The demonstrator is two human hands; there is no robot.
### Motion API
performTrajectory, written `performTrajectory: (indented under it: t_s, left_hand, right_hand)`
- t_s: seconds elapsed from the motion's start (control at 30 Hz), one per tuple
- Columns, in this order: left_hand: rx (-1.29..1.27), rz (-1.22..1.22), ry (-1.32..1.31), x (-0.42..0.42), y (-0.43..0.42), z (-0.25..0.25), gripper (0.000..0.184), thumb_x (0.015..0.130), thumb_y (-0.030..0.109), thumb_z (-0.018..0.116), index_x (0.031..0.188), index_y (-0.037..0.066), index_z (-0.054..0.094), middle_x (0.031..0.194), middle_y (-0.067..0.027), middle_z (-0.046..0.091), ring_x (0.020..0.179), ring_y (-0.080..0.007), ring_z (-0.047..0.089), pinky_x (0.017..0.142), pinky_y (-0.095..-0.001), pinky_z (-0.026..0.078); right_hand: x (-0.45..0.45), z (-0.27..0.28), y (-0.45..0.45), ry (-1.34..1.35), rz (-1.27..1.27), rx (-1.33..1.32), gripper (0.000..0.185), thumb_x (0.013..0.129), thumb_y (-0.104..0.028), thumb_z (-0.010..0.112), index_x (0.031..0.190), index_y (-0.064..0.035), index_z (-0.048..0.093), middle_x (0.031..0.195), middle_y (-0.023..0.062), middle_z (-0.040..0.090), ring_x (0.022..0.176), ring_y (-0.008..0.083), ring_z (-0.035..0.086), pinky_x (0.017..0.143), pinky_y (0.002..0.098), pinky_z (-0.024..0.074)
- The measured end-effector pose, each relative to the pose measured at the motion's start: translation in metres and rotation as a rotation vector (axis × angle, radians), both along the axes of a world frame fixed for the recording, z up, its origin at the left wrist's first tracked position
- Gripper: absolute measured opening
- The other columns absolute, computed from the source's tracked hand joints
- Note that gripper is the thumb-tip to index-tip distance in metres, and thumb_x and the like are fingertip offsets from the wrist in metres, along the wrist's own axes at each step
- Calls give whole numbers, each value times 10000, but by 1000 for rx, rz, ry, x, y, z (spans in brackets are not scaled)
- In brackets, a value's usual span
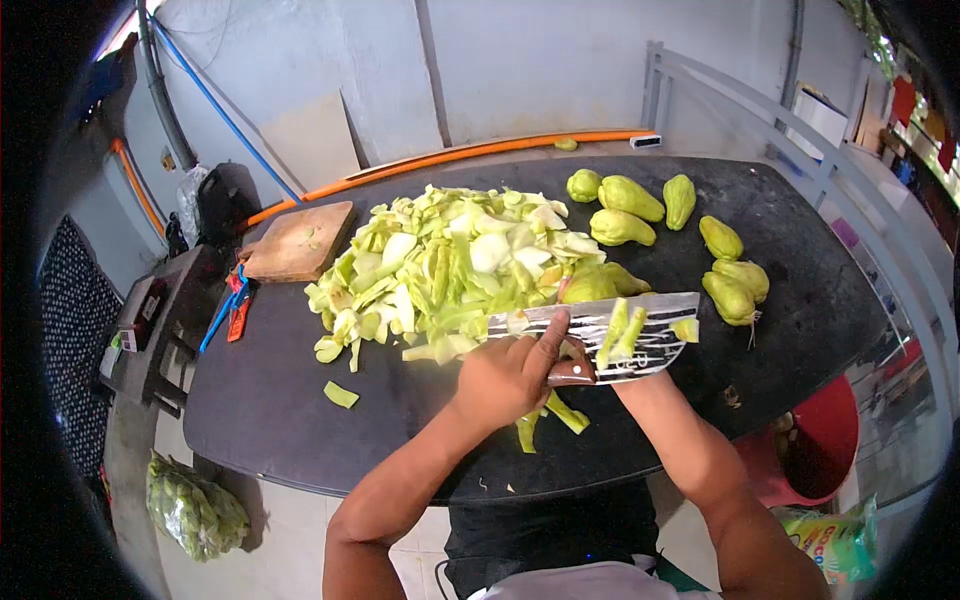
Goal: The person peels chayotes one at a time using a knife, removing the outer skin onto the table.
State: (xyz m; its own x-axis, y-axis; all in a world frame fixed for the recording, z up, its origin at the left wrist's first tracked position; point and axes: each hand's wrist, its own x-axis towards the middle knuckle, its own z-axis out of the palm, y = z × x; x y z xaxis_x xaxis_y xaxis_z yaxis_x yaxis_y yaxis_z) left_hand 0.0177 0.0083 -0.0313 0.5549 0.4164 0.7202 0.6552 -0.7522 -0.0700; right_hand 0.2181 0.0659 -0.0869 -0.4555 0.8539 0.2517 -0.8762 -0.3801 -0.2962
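A wide knife [655, 332] lies across the view, its blade patterned black and white with green slices stuck to it. My left hand [512, 372] is closed around the knife near its brown handle, index finger against the blade. Behind the blade my right hand is hidden; only the wrist and forearm show, so its fingers and anything in them cannot be made out. Just beyond the blade is a green chayote [590, 284]. A large heap of pale green cut pieces [440, 262] spreads beside it. Two green strips [566, 412] lie below the knife.
Several whole chayotes [630, 198] lie at the right on the dark table [300, 420]. A wooden board [300, 242] and an orange-handled tool [238, 318] are at the left. A red bin [848, 425] stands below the right edge, a filled plastic bag [195, 510] on the floor.
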Motion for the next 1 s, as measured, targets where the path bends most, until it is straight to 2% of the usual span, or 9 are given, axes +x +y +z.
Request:
performTrajectory:
  t_s: [0.03,0.3,0.4,0.53,0.63,0.73,0.77,0.93,1.0]
  left_hand:
    - [-46,34,44,0,-1,-4,1038,526,183,804,1484,42,430,699,-35,559,604,-236,604,553,-372,513]
    - [8,30,89,3,-1,-4,995,550,211,790,1467,26,452,672,-14,517,579,-199,579,519,-353,494]
    - [25,32,94,3,-1,-4,937,584,234,776,1447,23,480,668,-9,507,575,-187,573,512,-349,491]
    - [63,41,98,3,1,-6,866,635,251,756,1430,18,502,661,-6,498,572,-178,568,513,-344,491]
    - [54,38,107,5,-1,-3,872,644,241,758,1442,21,487,661,-7,504,579,-187,577,521,-350,496]
    - [36,72,114,0,4,-4,892,642,237,779,1453,27,473,677,-13,538,593,-204,595,539,-360,504]
    - [14,68,88,-3,8,-5,899,636,233,785,1455,35,472,686,-18,549,601,-211,602,547,-363,508]
    - [-36,79,29,-16,17,-9,913,625,219,810,1462,81,474,719,-43,591,643,-242,631,583,-381,522]
    - [-179,100,-15,-33,24,-9,849,651,160,790,1445,112,493,783,-61,653,683,-284,659,612,-396,537]
  right_hand:
    - [0,4,-2,-24,-67,-85,495,1021,-461,440,1282,-50,526,1264,170,591,1130,310,602,1012,478,499]
    - [-4,14,1,-8,-66,-283,495,987,-489,538,1237,-63,570,1140,149,659,1028,290,643,947,435,522]
    - [-2,10,3,17,-8,-289,579,926,-447,633,1331,-65,473,1179,160,585,1078,301,604,943,451,532]
    - [-2,7,5,-9,-70,-286,560,933,-431,622,1327,-61,473,1175,166,586,1093,295,581,988,436,503]
    - [2,4,6,-50,-23,-244,472,1004,-455,509,1245,-53,565,1177,153,657,1078,295,628,1009,430,487]
    - [-4,12,-8,-139,-271,-171,461,1010,-435,496,1291,-75,549,1265,142,624,1162,290,592,1063,429,446]
    - [-3,13,-4,-16,-133,-12,467,1000,-429,505,1335,-104,533,1330,131,590,1218,283,560,1093,433,416]
    - [-6,18,2,-150,-156,-232,521,945,-479,567,1318,-116,547,1266,116,613,1204,291,565,1075,460,442]
    - [-13,35,-2,-177,-315,-246,462,941,-489,570,1253,-148,575,1191,90,631,1126,274,581,934,468,495]
